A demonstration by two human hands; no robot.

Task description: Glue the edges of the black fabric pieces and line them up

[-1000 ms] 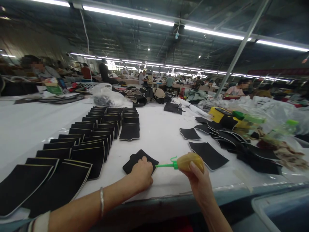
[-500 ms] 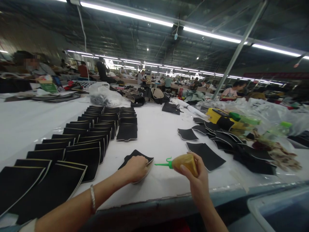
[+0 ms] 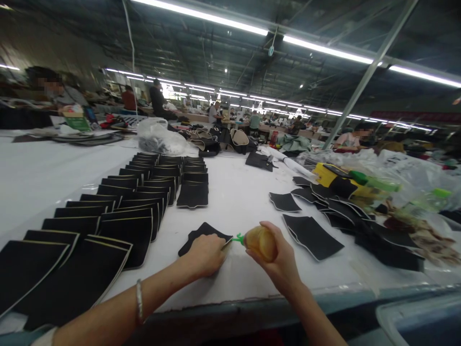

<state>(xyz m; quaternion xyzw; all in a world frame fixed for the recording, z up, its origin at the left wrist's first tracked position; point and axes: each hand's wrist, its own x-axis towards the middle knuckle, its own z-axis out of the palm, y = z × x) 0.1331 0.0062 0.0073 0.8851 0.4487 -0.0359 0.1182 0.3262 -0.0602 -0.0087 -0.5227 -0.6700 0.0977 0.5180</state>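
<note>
My left hand (image 3: 206, 254) is closed on a black leather piece (image 3: 201, 231) near the table's front edge, its fingers at the piece's right side. In my right hand (image 3: 281, 262) is an amber glue bottle (image 3: 261, 242), tilted so that its green nozzle (image 3: 238, 238) points left. The nozzle's tip is at the right corner of the black piece; whether it touches is hard to tell. A larger black piece (image 3: 313, 235) lies flat to the right of my right hand.
Overlapping rows of black pieces (image 3: 126, 226) fill the table's left side. At right are a loose pile of black pieces (image 3: 345, 211), a yellow container (image 3: 329, 175) and clear plastic bags (image 3: 406, 168). A plastic bag (image 3: 158, 137) and dark bags (image 3: 234, 139) stand farther back. Several people work beyond.
My right hand has moved left with the glue bottle and turned it, bringing the nozzle to the black piece's edge. My left hand stays on that piece. The view has shifted slightly.
</note>
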